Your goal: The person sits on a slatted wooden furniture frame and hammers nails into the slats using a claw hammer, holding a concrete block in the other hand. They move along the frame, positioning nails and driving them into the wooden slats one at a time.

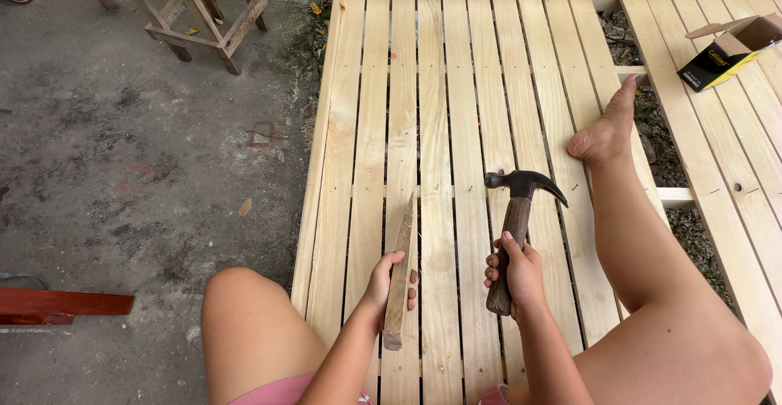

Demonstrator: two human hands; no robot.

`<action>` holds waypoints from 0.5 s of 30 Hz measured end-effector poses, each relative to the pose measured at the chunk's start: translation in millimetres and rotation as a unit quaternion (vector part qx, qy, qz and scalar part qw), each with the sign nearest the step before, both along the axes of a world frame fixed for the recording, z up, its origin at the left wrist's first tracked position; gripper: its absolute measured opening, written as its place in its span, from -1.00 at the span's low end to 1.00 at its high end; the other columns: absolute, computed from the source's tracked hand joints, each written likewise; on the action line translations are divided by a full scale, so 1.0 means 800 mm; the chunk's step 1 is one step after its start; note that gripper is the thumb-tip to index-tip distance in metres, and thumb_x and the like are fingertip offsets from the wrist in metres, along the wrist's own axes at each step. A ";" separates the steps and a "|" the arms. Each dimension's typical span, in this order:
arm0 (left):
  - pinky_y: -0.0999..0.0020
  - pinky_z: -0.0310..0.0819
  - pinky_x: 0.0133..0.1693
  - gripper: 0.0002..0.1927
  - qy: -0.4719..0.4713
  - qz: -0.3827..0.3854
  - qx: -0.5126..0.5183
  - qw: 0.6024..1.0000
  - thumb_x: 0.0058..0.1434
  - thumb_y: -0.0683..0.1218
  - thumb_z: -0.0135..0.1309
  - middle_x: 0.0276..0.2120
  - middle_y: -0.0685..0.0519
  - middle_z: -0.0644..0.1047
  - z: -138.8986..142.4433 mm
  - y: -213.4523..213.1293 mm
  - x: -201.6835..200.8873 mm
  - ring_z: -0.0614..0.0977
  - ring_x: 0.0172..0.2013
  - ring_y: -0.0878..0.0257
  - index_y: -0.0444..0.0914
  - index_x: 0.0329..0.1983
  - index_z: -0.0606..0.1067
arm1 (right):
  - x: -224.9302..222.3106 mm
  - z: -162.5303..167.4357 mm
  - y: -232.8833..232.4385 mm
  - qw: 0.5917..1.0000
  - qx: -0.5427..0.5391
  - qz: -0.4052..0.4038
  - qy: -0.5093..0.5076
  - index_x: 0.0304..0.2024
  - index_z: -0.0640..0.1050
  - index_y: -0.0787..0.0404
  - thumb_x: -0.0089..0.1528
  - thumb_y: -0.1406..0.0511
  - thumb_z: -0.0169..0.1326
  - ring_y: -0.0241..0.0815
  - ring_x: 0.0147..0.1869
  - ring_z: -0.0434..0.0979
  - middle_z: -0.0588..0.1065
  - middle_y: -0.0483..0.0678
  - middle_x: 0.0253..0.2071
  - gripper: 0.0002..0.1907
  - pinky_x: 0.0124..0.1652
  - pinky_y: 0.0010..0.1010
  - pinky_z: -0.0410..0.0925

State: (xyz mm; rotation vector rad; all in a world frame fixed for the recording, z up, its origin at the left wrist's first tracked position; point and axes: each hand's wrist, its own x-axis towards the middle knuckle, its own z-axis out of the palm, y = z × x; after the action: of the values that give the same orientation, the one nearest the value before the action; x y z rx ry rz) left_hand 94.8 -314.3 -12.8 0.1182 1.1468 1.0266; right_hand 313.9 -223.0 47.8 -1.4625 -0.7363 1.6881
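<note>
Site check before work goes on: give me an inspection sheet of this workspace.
Surface: pale wooden slatted platform, unfinished gap at right.
Job's things: dark-headed claw hammer with brown wooden handle; narrow tapered wooden wedge standing on a slat.
Clutter: open black-and-yellow cardboard box on the slats.
Grips: left hand shut on the wedge; right hand shut on the hammer handle.
Cables: nothing seen.
Surroundings: grey concrete floor, wooden stool, red wooden bar.

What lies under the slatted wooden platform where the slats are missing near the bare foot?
Through the opening in the slatted platform beside the foot, dark soil, debris and a cross rail show. Elsewhere the slats hide the ground, apart from dark slivers in the narrow gaps.
</note>
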 end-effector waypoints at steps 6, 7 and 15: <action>0.40 0.30 -0.60 -0.51 -0.081 0.002 0.017 0.997 0.19 0.32 -0.04 -0.41 0.09 0.38 -0.014 -0.001 -0.011 0.38 -0.58 0.31 -0.09 -0.04 0.31 | -0.002 -0.007 0.002 1.000 -0.016 0.012 -0.008 -0.21 0.36 0.25 0.37 0.14 -0.03 -0.27 -0.61 0.27 0.32 -0.08 -0.57 -0.71 -0.58 -0.36 0.26; 0.42 0.27 -0.60 -0.50 -0.111 0.010 0.020 0.994 0.19 0.34 -0.03 -0.42 0.09 0.36 -0.015 -0.002 -0.014 0.37 -0.58 0.32 -0.06 -0.04 0.28 | -0.002 -0.009 0.003 1.000 -0.016 0.019 -0.009 -0.21 0.36 0.25 0.36 0.15 -0.01 -0.27 -0.61 0.27 0.32 -0.07 -0.57 -0.71 -0.58 -0.35 0.26; 0.43 0.34 -0.53 -0.44 -0.104 -0.074 0.012 0.992 0.28 0.32 -0.05 -0.35 0.09 0.37 -0.021 0.004 0.049 0.39 -0.50 0.33 -0.16 0.10 0.30 | 0.001 -0.013 0.007 0.999 -0.017 0.032 -0.019 -0.20 0.37 0.25 0.36 0.13 -0.02 -0.27 -0.61 0.29 0.35 -0.08 -0.57 -0.71 -0.58 -0.36 0.27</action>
State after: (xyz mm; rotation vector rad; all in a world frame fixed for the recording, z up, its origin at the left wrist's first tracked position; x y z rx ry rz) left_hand 134.2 -310.8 -29.6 0.1101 0.9225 0.8978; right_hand 314.7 -217.1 37.5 -1.5128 -0.7860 1.7338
